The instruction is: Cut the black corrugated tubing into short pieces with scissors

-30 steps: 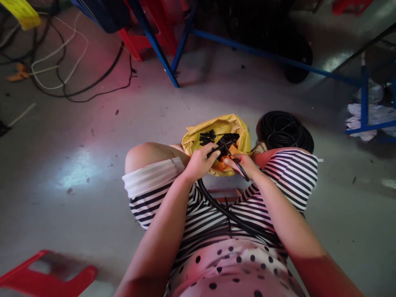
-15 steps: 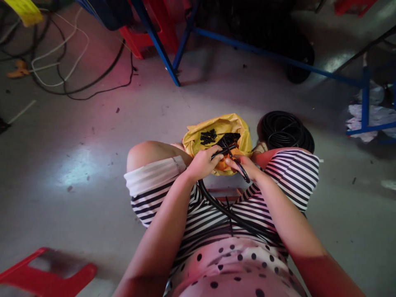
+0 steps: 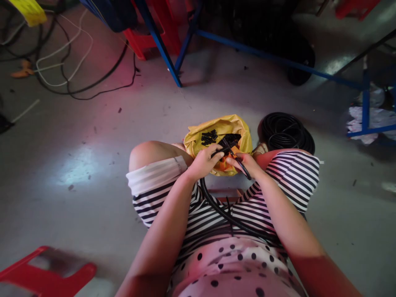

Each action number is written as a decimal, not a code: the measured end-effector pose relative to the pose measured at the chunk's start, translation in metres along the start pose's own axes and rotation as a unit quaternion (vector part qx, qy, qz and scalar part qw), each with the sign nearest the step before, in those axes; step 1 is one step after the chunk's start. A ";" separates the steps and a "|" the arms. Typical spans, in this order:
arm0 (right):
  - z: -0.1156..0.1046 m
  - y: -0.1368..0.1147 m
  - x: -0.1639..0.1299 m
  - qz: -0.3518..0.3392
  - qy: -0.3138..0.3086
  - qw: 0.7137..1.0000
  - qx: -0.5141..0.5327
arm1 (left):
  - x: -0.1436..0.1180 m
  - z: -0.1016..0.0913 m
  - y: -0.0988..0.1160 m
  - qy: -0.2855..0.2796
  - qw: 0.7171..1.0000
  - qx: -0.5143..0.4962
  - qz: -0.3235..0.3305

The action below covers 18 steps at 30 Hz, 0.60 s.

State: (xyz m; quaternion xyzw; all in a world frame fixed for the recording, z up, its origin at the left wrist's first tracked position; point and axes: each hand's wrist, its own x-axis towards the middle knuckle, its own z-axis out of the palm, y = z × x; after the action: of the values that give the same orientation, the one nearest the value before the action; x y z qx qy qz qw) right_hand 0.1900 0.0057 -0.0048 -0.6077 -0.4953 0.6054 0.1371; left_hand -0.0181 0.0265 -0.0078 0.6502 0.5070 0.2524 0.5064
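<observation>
Black corrugated tube (image 3: 222, 212) runs from the lap up to the left hand (image 3: 202, 163), whose fingers are closed around its end above the yellow bag (image 3: 216, 126). The right hand (image 3: 246, 164) is clenched on a black-handled cutter (image 3: 238, 163). Cut tube pieces (image 3: 208, 137) lie in the bag. A black tube coil (image 3: 286, 132) rests just beside it on the floor.
</observation>
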 end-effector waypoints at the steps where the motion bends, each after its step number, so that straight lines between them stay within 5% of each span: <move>1: -0.001 -0.001 0.000 -0.008 -0.006 1.000 -0.003 | 0.000 0.001 -0.001 -0.008 1.000 -0.004 0.002; 18: -0.002 0.009 0.011 0.012 0.048 0.995 -0.088 | -0.001 0.001 0.012 -0.009 0.998 -0.019 -0.054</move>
State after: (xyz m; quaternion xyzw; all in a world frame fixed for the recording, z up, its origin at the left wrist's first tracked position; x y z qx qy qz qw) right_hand 0.1926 0.0106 -0.0175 -0.6518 -0.5317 0.5316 0.0993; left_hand -0.0134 0.0255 0.0027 0.6144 0.5319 0.2280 0.5363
